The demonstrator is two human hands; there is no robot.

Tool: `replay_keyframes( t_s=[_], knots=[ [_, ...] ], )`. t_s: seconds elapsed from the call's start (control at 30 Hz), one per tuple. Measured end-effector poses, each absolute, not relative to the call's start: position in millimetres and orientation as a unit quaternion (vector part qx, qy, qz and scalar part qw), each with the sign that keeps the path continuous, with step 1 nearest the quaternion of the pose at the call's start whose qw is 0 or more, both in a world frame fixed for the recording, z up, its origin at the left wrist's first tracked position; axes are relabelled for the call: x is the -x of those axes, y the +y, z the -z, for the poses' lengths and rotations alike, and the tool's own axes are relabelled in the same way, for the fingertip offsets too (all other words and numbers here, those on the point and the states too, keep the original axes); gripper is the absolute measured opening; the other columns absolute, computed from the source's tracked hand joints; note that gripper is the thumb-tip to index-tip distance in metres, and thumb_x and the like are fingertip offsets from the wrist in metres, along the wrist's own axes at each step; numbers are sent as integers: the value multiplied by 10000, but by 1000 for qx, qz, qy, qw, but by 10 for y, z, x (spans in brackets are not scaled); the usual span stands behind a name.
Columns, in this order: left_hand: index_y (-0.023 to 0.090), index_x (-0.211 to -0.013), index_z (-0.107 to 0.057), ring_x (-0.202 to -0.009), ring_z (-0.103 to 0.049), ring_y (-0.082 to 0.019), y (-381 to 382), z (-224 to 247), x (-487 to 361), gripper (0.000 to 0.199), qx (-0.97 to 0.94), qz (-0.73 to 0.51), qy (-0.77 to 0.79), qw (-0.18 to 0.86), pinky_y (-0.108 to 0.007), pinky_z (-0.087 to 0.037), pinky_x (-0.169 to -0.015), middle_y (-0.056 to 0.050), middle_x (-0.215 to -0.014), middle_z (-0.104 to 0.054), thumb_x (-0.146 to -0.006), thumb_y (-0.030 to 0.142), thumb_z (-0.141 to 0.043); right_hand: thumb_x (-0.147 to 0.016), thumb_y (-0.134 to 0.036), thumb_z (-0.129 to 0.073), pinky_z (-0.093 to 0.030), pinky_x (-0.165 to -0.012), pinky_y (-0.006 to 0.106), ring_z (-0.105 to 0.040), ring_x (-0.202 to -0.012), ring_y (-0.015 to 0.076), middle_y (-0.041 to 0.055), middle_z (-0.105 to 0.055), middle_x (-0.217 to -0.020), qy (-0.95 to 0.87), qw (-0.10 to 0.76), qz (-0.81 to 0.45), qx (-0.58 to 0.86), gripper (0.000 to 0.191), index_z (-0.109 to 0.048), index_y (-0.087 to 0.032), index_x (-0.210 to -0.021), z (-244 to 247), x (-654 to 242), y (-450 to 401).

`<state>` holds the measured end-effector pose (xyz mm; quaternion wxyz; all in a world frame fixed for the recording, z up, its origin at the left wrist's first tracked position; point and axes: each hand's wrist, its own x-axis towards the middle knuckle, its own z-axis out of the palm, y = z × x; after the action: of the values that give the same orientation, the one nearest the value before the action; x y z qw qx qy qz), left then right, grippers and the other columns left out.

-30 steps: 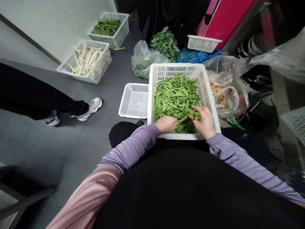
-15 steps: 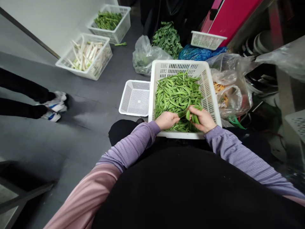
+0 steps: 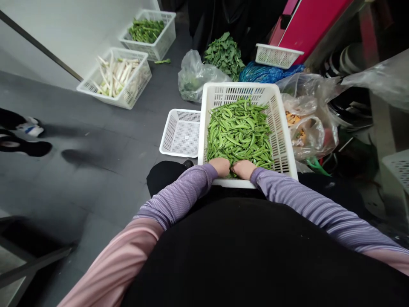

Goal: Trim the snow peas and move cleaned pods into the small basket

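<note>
A large white basket (image 3: pixel 290 164) stands in front of my body, holding a heap of green pea pods (image 3: pixel 239 130). Close together at its near side, both hands reach down into the pods. My left hand (image 3: pixel 221 166) is closed, its fingertips turned inward and mostly hidden. Just to its right, my right hand (image 3: pixel 243 169) is also curled, knuckles up, with pods at its fingers. How many pods each one grips is hidden.
Left of the large basket sits a shallow white basket (image 3: pixel 182 135). Farther off are a crate of white-stalked vegetables (image 3: pixel 136 87), a crate of green stalks (image 3: pixel 166 38), leafy greens (image 3: pixel 225 53) and plastic bags (image 3: pixel 308 123). Another person's shoe (image 3: pixel 31 129) shows at far left.
My right hand has moved left and down beside my left hand; the bunch of pods in it no longer shows. My left hand has dropped slightly. The other person's feet have moved left.
</note>
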<state>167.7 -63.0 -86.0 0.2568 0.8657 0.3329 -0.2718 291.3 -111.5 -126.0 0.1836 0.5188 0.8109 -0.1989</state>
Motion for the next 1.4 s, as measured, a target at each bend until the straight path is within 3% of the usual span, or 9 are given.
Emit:
replay_keyframes(
  t_s=[0.2,0.27,0.37,0.47,0.53,0.83,1.03,1.23,1.4],
  knots=[
    [108,-973,-663,-934,-607,-254,-602,781,-1600,324,-873,247,336,252,-305,-468,-777,-162,-1004,-647,-807,219,-408,-772,-157,-536,-440,-667,288,-610,-819,216,121,-642,-930,786,141,210,-564,176,-667,-145,-889,1189,-3087,-1102],
    [123,-956,-666,-915,-612,-255,-610,736,-1587,315,-880,233,331,249,-313,-470,-759,-149,-986,-653,-808,216,-404,-727,-226,-620,-436,-630,269,-598,-723,182,73,-639,-822,704,51,255,-661,175,-655,-158,-885,1090,-3222,-1128],
    [142,-928,-665,-877,-618,-229,-651,703,-1606,298,-896,183,305,264,-297,-462,-746,-115,-946,-665,-823,214,-395,-683,-305,-670,-398,-493,239,-503,-496,120,-21,-531,-537,480,-157,388,-771,214,-610,-158,-826,942,-3369,-1203],
    [154,-950,-640,-819,-617,-169,-730,726,-1662,275,-904,103,278,307,-243,-449,-737,-65,-898,-673,-856,251,-400,-604,-324,-732,-353,-393,210,-438,-414,85,-50,-485,-491,284,-338,520,-731,289,-543,-157,-745,846,-3378,-1295],
    [155,-956,-623,-788,-613,-147,-787,755,-1696,263,-905,71,262,327,-223,-444,-722,-46,-871,-672,-868,282,-410,-540,-308,-776,-345,-362,197,-443,-406,75,-39,-504,-502,223,-378,571,-694,326,-527,-147,-677,815,-3318,-1345],
    [122,-959,-576,-818,-620,-178,-882,806,-1679,281,-935,79,219,266,-267,-466,-743,-88,-896,-658,-904,241,-328,-570,-228,-761,-350,-325,175,-456,-380,70,-30,-521,-457,158,-413,566,-696,251,-534,-132,-613,820,-3091,-1369],
    [129,-930,-616,-827,-627,-199,-914,779,-1684,286,-945,68,212,239,-290,-474,-762,-98,-899,-664,-863,254,-368,-508,-274,-780,-358,-336,185,-446,-375,76,-32,-520,-435,236,-365,608,-665,298,-546,-135,-628,798,-3064,-1391],
    [131,-897,-652,-850,-628,-222,-625,766,-1616,312,-883,85,406,220,-306,-478,-757,-114,-887,-667,-828,229,-363,-496,-289,-764,-332,-338,189,-437,-381,67,20,-603,-543,266,-325,652,-631,315,-575,-123,-686,681,-3211,-1438],
    [137,-887,-663,-852,-629,-242,-545,811,-1571,307,-858,108,452,220,-329,-486,-750,-112,-893,-667,-806,247,-388,-522,-293,-736,-307,-340,201,-441,-383,77,24,-595,-547,251,-319,679,-612,313,-598,-114,-738,680,-3287,-1506]
  ],
)
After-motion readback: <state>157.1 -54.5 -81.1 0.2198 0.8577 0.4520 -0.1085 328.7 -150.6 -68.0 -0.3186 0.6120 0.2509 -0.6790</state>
